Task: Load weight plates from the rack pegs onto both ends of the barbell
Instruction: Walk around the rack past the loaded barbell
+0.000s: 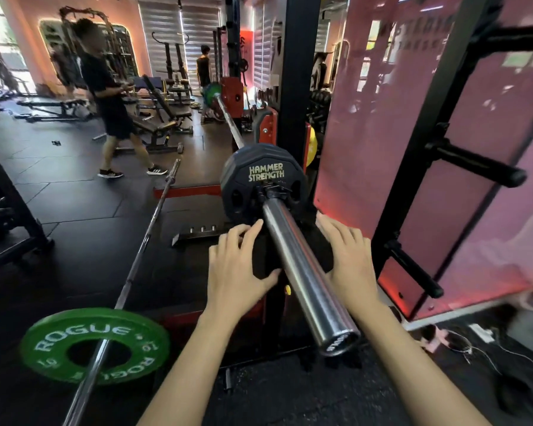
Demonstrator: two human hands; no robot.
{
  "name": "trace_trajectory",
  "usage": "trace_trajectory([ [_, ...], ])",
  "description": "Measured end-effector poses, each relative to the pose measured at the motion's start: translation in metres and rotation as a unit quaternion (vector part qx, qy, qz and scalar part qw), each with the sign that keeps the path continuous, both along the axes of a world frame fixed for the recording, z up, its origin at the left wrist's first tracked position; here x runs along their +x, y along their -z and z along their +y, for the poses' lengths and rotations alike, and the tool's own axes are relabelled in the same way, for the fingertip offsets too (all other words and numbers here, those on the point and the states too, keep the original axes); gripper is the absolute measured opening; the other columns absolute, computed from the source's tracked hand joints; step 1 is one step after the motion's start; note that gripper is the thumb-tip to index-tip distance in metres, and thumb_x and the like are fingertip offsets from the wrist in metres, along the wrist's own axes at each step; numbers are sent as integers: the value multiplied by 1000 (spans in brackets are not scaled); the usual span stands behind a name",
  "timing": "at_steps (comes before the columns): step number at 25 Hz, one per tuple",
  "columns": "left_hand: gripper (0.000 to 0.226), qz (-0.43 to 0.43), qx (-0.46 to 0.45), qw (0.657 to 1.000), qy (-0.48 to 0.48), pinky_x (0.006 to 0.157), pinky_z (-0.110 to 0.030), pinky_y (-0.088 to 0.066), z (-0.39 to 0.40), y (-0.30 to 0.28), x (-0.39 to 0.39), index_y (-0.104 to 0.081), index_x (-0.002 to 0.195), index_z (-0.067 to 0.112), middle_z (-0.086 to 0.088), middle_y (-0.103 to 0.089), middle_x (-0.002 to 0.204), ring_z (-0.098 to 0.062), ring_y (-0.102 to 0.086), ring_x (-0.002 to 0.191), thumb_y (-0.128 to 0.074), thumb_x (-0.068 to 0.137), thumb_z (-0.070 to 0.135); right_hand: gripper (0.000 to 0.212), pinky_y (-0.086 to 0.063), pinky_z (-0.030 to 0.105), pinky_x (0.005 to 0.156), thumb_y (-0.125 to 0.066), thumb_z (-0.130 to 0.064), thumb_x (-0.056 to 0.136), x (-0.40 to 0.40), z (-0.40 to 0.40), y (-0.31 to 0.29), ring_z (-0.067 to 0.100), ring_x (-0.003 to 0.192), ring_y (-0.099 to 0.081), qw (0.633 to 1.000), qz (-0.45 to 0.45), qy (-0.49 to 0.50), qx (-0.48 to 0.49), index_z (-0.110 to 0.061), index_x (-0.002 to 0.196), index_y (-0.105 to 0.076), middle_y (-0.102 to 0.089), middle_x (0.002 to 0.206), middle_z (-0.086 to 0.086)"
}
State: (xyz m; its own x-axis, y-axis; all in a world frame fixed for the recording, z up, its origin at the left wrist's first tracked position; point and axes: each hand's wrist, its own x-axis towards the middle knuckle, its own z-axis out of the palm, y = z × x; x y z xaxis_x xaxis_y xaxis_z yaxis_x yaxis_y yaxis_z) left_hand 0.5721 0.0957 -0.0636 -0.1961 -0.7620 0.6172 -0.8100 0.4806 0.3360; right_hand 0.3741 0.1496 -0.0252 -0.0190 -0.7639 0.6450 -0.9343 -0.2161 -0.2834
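Note:
The barbell's steel sleeve points toward me from the rack. A black Hammer Strength plate sits far up the sleeve with a collar against it. A smaller black plate is threaded on the sleeve about halfway along. My left hand grips its left rim, fingers over the face and thumb on the near side. My right hand holds its right rim. At the bar's far end a green plate is mounted.
Bare black rack pegs stick out from the upright at right. A second barbell with a green Rogue plate lies on the floor at left. A person walks past benches behind; cables lie at lower right.

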Motion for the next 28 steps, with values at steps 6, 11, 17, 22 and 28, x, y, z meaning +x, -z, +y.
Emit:
trace_trajectory([
  [6,93,-4,-16,1000,-10,96,-39,-40,79,-6,0,-34,149,28,3,-44,135,-19,-43,124,-73,70,59,85,-37,36,91,-62,-58,79,-14,67,6,18,115,-45,1000,14,-8,2,-23,151,-31,-47,143,-4],
  [11,93,-9,-24,998,-49,94,-39,-41,165,-12,-16,-37,148,27,4,-45,135,-18,-40,123,-71,69,62,87,-38,33,83,-72,-50,77,-26,133,8,18,113,-47,999,30,-19,-32,-22,149,-34,-46,143,-5],
  [17,90,5,3,998,-68,94,-31,-34,261,-1,-41,-35,149,28,8,-42,136,-15,-41,122,-68,73,64,79,-34,29,91,-67,-52,80,-47,216,13,14,121,-44,999,-10,-49,-17,-27,148,-35,-45,143,-10],
  [22,88,-9,-3,997,-78,96,-33,-37,308,-13,-37,-34,149,29,9,-41,136,-14,-40,122,-61,75,68,76,-36,31,91,-67,-53,81,-47,264,11,15,123,-43,998,-27,-53,-19,-26,146,-38,-46,142,-10],
  [28,86,-4,-20,996,-91,96,-32,-35,337,-22,5,-36,148,29,8,-42,136,-14,-42,122,-58,76,69,73,-33,29,93,-67,-52,81,-5,292,3,15,120,-46,997,-28,-66,-33,-26,144,-41,-48,139,-11],
])
